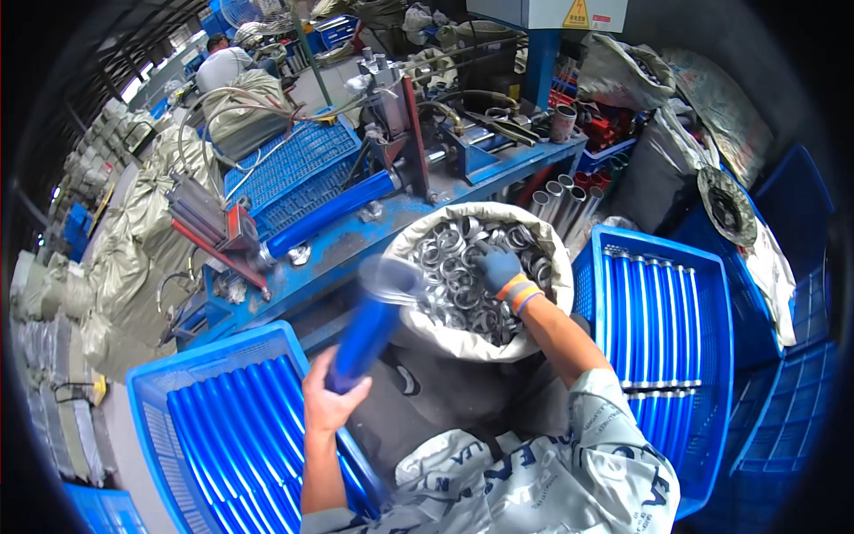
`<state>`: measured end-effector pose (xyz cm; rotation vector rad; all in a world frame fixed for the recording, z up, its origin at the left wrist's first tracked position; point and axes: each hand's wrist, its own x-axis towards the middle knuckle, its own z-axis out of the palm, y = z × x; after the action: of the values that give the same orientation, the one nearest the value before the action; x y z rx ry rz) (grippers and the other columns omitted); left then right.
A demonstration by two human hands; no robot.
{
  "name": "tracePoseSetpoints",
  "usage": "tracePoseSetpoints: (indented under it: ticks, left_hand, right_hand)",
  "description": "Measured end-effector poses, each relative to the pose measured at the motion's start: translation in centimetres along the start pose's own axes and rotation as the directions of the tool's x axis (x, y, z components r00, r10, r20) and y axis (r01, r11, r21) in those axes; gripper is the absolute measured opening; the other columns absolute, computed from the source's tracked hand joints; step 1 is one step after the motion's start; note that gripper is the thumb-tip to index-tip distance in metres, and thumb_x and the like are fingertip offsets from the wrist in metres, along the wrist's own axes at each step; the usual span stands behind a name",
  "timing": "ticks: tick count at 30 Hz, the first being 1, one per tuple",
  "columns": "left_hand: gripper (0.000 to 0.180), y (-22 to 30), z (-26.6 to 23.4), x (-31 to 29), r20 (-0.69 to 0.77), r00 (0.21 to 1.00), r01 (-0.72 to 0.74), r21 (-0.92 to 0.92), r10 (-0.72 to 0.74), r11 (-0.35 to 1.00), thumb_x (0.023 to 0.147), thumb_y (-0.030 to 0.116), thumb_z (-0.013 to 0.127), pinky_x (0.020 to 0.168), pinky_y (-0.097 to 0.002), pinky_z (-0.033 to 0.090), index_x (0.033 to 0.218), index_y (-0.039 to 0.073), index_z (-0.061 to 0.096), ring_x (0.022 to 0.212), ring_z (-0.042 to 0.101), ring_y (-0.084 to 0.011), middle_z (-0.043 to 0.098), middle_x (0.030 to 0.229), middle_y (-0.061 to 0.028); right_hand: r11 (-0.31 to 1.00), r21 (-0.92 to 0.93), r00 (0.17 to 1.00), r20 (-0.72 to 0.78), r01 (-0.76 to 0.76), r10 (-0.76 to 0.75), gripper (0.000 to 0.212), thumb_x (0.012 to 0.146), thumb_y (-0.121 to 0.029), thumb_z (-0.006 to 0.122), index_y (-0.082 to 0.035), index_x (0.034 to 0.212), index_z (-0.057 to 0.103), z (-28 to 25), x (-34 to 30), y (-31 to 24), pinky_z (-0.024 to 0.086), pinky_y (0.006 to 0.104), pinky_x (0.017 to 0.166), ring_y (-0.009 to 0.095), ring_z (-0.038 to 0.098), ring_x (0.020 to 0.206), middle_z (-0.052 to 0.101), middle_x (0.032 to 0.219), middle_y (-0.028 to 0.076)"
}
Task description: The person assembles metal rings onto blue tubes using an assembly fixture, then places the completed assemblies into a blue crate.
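My bare left hand [327, 400] is closed round the lower end of a shiny blue metal tube [366, 334]. The tube tilts up and away, its upper end blurred by motion beside the sack's rim. In front of me a white sack [414, 334] with a rolled rim is full of loose silver metal rings [449, 289]. Among those rings is my right hand [500, 269], in a blue glove with an orange cuff. Its fingers bend down into the pile, and what they pinch is hidden.
A blue crate [142, 383] of blue tubes stands at the left, another crate [721, 356] of ring-ended tubes at the right. Behind the sack, a blue machine bench [338, 233] carries a clamped blue tube [329, 214]. Bare metal pipes [556, 200] lean near its right end. A person [222, 67] sits far left.
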<state>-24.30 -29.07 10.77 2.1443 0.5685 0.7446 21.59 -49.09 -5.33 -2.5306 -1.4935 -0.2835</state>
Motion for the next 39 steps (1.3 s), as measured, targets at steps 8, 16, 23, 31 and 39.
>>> tracePoseSetpoints:
  ticks: [8,16,23,31,39]
  left_hand:
    - [0.060,-0.8,0.2,-0.9,-0.121,0.896,0.030,-0.943,-0.428,0.331,0.107,0.033,0.083,0.116,-0.0514,0.061,0.155,0.004,0.063,0.134,0.073,-0.0313,0.074,0.146,-0.0184]
    - [0.046,-1.1,6.3,-0.5,-0.017,0.857,0.074,-0.985,-0.515,0.157,0.112,0.041,0.079,0.114,-0.0465,0.063,0.142,0.007,0.071,0.130,0.077,-0.0264,0.079,0.139,-0.0109]
    - [0.045,-0.7,5.4,0.3,-0.094,0.858,0.051,-0.963,-0.505,0.266,0.111,0.040,0.081,0.107,-0.0443,0.067,0.141,0.008,0.071,0.125,0.079,-0.0274,0.079,0.137,-0.0119]
    - [0.047,-6.5,2.4,0.7,-0.121,0.806,0.022,-0.972,-0.579,0.233,0.111,0.044,0.080,0.113,-0.0448,0.061,0.143,0.010,0.071,0.129,0.075,-0.0240,0.079,0.140,-0.0085]
    - [0.065,-9.6,-3.6,0.2,-0.137,0.739,-0.086,-0.990,-0.660,0.110,0.109,0.052,0.079,0.119,-0.0425,0.057,0.152,0.005,0.065,0.137,0.071,-0.0255,0.071,0.153,-0.0127]
  right_hand:
    - [-0.630,0.737,0.958,0.285,-0.244,-0.037,0.027,0.113,-0.038,0.078,-0.012,0.120,0.079,-2.6,-2.9,-6.6,0.064,0.0498,0.106,0.017,0.075,0.121,0.078,0.119,0.001]
    - [-0.333,0.936,0.980,0.159,-0.112,0.116,0.054,0.101,0.002,0.085,0.001,0.153,0.069,-16.7,-5.1,-15.7,0.058,0.0366,0.119,0.019,0.072,0.135,0.075,0.147,0.009]
    - [-0.202,0.971,0.987,0.147,-0.130,0.071,0.076,0.096,-0.001,0.089,0.003,0.166,0.060,-16.8,-4.6,-16.4,0.053,0.0392,0.124,0.022,0.065,0.145,0.066,0.163,0.015]
    - [-0.131,0.969,0.949,0.171,-0.211,-0.264,0.073,0.099,-0.006,0.088,-0.001,0.167,0.060,-15.7,4.1,-17.4,0.059,0.0340,0.113,0.016,0.072,0.129,0.073,0.150,0.011]
    - [0.494,0.857,0.986,-0.092,0.150,-0.140,0.087,0.103,-0.045,0.081,-0.009,0.175,0.048,-9.0,26.8,-26.0,0.043,0.0520,0.131,0.043,0.053,0.159,0.052,0.176,0.020]
